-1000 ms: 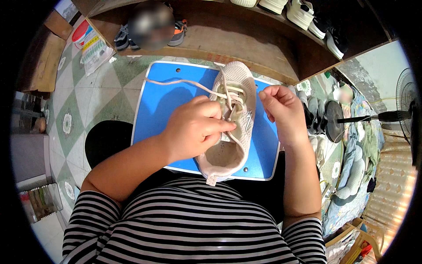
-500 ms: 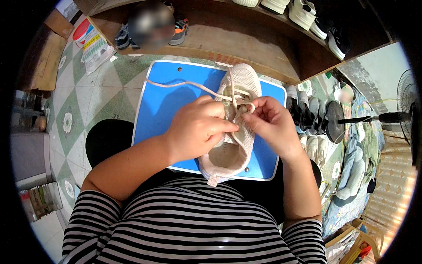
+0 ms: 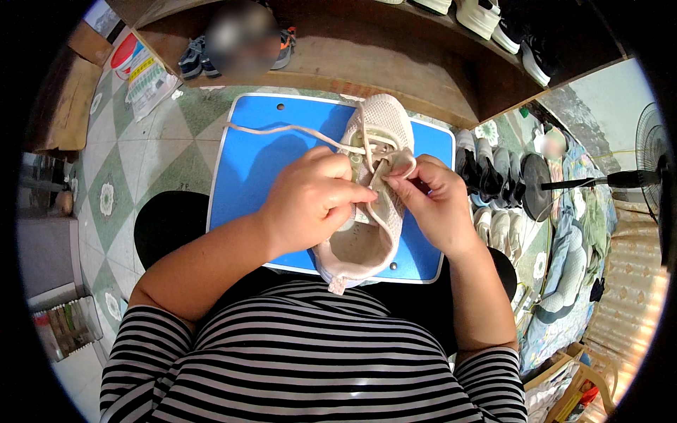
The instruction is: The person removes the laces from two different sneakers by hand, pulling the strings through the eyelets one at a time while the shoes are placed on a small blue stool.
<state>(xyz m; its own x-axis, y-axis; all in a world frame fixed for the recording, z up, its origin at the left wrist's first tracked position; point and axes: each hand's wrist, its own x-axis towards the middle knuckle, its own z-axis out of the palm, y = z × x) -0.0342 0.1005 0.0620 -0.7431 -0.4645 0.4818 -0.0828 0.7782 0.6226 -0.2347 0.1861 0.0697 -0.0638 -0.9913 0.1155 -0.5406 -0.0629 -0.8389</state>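
A pale beige mesh sneaker (image 3: 379, 113) rests on a small blue table (image 3: 236, 176) in front of me, toe pointing away and heel tab toward me. Its shoelace (image 3: 282, 129) is partly threaded near the toe, and one loose length trails left across the blue top. My left hand (image 3: 310, 201) is closed at the sneaker's left edge, its index finger reaching into the opening by the tongue. On the other side, my right hand (image 3: 434, 204) pinches the raised eyelet edge (image 3: 400, 163) between thumb and fingers. The left fingertips are partly hidden.
A wooden shoe rack (image 3: 395, 60) holding shoes runs beyond the table. More shoes (image 3: 493, 166) line the floor at right, beside a standing fan (image 3: 620, 180). A red-lidded bucket (image 3: 125, 56) and a printed bag (image 3: 149, 88) sit at far left.
The right fingers have turned the eyelet edge up and outward, so it shows wider now. My left hand stays at the sneaker's left side. The whole view has shifted slightly.
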